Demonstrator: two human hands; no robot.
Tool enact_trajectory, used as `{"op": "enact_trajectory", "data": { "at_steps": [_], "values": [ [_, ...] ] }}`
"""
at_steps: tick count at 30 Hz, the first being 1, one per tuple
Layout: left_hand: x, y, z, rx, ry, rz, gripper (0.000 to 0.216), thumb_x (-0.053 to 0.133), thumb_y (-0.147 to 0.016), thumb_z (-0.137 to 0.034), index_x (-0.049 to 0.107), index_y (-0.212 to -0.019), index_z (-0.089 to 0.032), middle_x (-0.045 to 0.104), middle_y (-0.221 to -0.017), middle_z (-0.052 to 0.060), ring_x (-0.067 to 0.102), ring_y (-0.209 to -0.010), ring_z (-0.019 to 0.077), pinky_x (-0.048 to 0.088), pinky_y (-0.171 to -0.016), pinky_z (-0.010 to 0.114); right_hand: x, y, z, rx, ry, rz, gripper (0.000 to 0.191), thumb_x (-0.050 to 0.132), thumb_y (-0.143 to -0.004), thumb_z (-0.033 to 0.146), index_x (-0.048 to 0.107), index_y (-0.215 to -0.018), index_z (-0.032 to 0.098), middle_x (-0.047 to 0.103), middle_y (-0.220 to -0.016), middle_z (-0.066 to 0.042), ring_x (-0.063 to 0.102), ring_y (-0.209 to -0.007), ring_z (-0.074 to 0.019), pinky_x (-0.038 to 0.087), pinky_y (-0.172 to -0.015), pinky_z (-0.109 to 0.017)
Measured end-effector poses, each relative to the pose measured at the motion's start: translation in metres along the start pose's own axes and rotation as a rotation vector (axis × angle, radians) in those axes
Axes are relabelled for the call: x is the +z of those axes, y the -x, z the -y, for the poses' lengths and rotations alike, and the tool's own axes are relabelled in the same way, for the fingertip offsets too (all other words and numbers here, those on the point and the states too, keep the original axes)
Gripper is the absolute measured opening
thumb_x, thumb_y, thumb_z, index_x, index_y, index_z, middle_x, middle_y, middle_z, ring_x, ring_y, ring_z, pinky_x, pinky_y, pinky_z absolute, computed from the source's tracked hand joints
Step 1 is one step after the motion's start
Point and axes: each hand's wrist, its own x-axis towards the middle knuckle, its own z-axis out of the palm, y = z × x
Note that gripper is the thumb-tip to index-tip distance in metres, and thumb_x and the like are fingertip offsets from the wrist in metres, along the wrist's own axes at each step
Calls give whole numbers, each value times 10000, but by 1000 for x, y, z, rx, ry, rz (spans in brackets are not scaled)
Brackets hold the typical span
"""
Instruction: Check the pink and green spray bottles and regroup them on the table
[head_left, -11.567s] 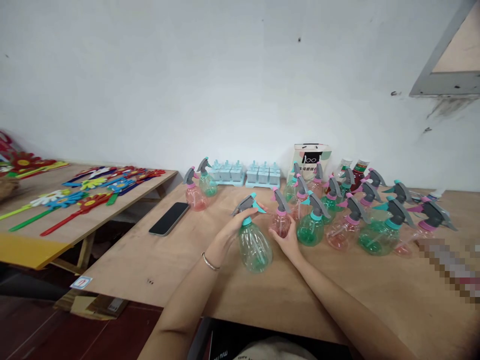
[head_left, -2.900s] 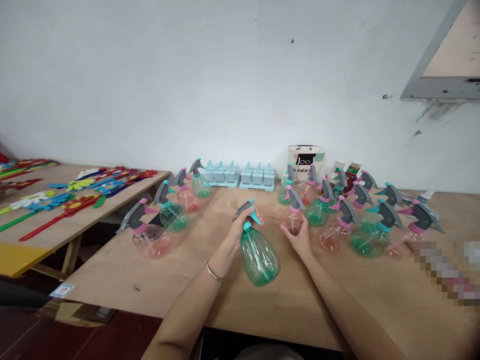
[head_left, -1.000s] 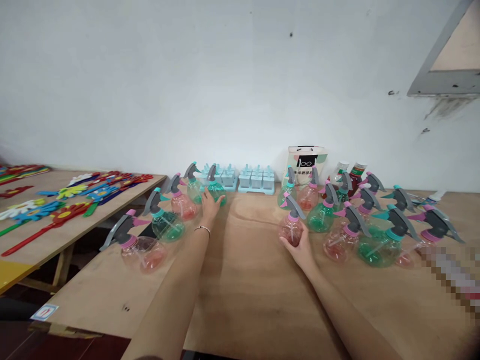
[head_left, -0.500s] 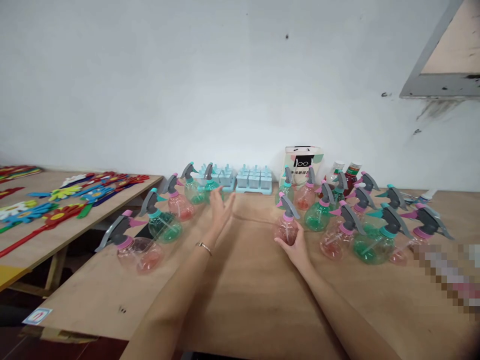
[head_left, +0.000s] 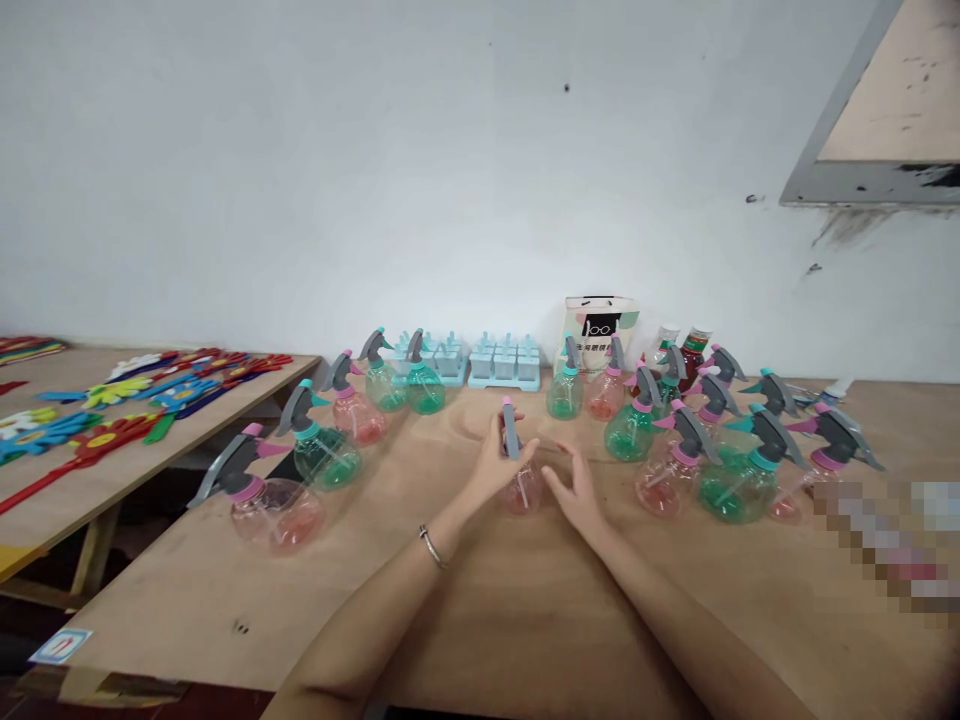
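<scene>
Near the middle of the table, between five bottles on the left and a larger cluster on the right, the left hand is closed around the neck of an upright pink bottle. Just beside it, the right hand is open, fingers loosely curled around nothing. Behind them, two blue trays and a bag stand by the wall.

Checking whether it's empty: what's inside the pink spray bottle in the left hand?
A pale tube shows through the lower part of the pink spray bottle. The left hand covers much of its upper part; whether any liquid is inside, I cannot tell.
</scene>
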Motion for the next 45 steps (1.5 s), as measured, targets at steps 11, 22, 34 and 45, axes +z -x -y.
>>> {"op": "enact_trajectory", "data": {
  "at_steps": [11,22,34,45],
  "values": [
    [-17,-2,-47,-197,311,50,311,730,-725,-384,672,-976,-210,717,-1063,67,642,-1018,231,462,-695,266,33,-142,-61,163,170,-341,959,664,-731,622,295,-1411,55,414,-1440,-324,389,-1373,-424,325,-1104,-594],
    [-33,-2,-71,-378,532,123,342,841,-619,-418,662,-775,-171,716,-835,54,660,-817,172,416,-569,213,15,-69,-55,-12,127,-248,767,684,-743,455,373,-1372,146,504,-1325,-190,484,-1267,-332,407,-1071,-528],
    [-29,2,-69,-373,548,223,279,772,-695,-414,687,-757,-156,741,-863,87,698,-909,218,487,-653,242,-29,-3,-28,-108,145,-237,707,694,-777,427,412,-1375,178,534,-1291,-150,529,-1209,-309,435,-1053,-521],
    [-25,-6,-58,-372,505,204,245,765,-626,-377,680,-700,-159,718,-725,55,702,-801,192,526,-734,265,-27,-3,-28,-93,142,-230,712,687,-779,432,407,-1382,174,529,-1309,-155,518,-1228,-311,431,-1059,-521]
  ]
}}
